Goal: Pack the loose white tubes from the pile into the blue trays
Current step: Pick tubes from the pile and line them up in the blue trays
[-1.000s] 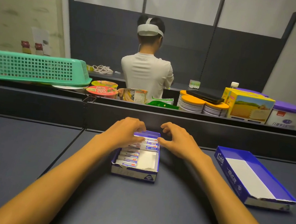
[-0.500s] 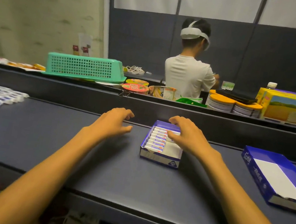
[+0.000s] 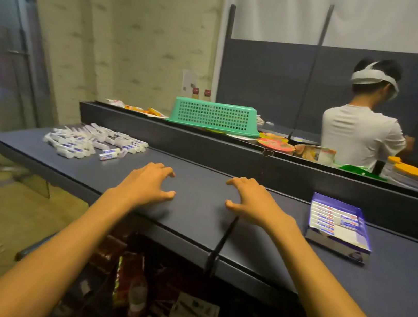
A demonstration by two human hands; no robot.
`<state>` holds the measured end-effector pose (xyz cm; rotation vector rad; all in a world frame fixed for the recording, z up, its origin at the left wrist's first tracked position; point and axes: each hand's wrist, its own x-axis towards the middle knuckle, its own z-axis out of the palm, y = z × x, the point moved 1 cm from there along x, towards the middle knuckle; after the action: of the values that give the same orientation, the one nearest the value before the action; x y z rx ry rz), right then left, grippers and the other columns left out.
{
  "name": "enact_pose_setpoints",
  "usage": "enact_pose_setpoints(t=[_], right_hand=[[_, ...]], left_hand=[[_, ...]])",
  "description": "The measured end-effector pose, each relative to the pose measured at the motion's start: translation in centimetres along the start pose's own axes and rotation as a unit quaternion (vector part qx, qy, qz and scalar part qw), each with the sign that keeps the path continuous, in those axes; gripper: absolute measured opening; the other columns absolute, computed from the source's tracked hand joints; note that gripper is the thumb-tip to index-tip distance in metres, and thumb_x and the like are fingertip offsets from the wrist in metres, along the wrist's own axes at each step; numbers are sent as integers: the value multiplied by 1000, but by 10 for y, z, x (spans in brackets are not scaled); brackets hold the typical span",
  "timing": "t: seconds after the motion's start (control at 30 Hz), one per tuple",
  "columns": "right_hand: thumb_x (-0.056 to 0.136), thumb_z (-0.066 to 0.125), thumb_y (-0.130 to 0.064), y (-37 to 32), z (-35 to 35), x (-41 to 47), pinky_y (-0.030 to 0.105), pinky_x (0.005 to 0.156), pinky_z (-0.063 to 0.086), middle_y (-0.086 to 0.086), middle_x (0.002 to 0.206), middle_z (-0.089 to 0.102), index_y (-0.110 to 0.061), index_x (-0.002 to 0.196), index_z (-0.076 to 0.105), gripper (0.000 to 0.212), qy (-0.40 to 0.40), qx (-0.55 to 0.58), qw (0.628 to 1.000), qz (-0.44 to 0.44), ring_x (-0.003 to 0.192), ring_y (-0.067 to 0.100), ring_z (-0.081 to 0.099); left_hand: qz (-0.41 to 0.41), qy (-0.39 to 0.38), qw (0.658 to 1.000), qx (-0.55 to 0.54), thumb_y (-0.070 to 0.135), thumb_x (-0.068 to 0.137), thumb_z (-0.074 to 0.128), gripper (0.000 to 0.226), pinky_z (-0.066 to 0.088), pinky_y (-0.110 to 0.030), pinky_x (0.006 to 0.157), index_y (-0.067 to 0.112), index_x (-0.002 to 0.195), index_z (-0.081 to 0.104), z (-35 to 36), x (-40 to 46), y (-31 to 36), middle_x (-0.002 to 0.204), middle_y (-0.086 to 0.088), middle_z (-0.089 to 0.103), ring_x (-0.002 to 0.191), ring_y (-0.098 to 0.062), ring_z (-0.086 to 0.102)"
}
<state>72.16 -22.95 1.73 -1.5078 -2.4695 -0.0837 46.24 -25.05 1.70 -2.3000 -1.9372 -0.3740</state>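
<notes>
A pile of loose white tubes (image 3: 91,142) lies on the dark table at the far left. One blue tray (image 3: 339,224) sits at the right, with several tubes lined up in its far half. My left hand (image 3: 148,186) hovers over the table's middle, fingers spread and curled, holding nothing. My right hand (image 3: 251,201) is beside it, also empty with fingers apart. Both hands are between the pile and the tray, touching neither.
A raised black ledge (image 3: 230,150) runs along the table's back. Behind it stand a green basket (image 3: 214,115), cup noodles and stacked tubs. A person in a white shirt (image 3: 360,135) stands with their back turned. Boxes and packets lie under the table. The table's left edge is near the pile.
Both hands have left the blue tray and moved left along the table. My view has swung left, bringing the tube pile into sight; the second tray is out of frame.
</notes>
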Motion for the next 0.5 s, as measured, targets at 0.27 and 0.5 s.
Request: enact_pose_setpoints(t=[0.27, 0.5], right_hand=[[94, 56, -39, -164, 32, 71, 43, 107, 31, 5, 147, 41, -20, 144, 37, 56, -3, 26, 999, -41, 133, 26, 36], [93, 57, -41, -250, 49, 135, 42, 106, 34, 4, 147, 41, -22, 143, 38, 58, -6, 10, 998, -56, 133, 25, 37]], left_hand=[[-47, 13, 998, 27, 50, 87, 59, 57, 44, -39, 98, 25, 137, 46, -34, -63, -158, 140, -2, 46, 126, -22, 45], [-81, 29, 996, 24, 51, 87, 59, 57, 44, -38, 96, 26, 137, 47, -47, -83, -261, 139, -1, 47, 125, -19, 44]])
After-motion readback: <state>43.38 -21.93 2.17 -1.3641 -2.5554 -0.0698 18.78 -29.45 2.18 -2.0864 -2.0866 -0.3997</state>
